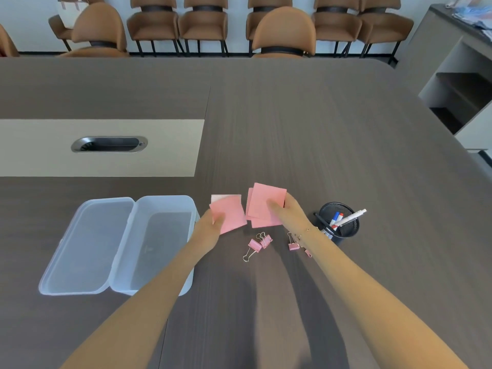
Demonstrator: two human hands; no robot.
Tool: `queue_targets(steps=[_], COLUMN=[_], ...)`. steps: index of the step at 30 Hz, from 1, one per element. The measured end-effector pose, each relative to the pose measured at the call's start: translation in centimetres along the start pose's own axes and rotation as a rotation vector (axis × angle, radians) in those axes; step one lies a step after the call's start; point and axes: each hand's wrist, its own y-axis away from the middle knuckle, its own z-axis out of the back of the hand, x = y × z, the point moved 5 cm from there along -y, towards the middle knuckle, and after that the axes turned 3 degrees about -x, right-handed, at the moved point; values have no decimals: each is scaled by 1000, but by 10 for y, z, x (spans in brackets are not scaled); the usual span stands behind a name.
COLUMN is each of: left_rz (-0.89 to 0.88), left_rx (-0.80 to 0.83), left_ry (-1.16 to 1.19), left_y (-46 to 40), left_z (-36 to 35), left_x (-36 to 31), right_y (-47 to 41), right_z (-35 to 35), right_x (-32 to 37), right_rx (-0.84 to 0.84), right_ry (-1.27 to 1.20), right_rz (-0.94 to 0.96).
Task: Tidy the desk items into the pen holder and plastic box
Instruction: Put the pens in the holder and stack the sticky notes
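Fingers (218, 218) of both hands pinch thin, limp pink notes (266, 206) right of the plastic box (159, 209); judged light, best gripped by edges.

Plastic box (165, 235) left, notes (266, 206) between, pen holder (343, 225) right.

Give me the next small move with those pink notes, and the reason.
Probably carry the left hand's pink notes left and drop them into the open box: they are already pinched, and the box stands empty right beside that hand.
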Motion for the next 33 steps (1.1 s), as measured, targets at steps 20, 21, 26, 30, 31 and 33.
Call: queue_targets(steps=[20, 21, 26, 30, 31, 33], left_rz=[-279, -268, -289, -265, -247, -235], left_rx=[178, 179, 113, 74, 66, 78], left_ry=[-307, -310, -317, -183, -120, -19], left_y=[51, 51, 55, 62, 62, 62], left_z=[-44, -46, -59, -69, -69, -67], left_x=[9, 11, 15, 15, 16, 13], right_y=[70, 72, 78, 83, 85, 85], right_z=[-3, -3, -3, -3, -2, 0], right_x=[-57, -60, -80, -80, -79, -80], right_rx=[-23, -22, -8, -26, -34, -40], right_ry=[324, 345, 465, 465, 452, 451], right_rz=[41, 56, 17, 73, 92, 110])
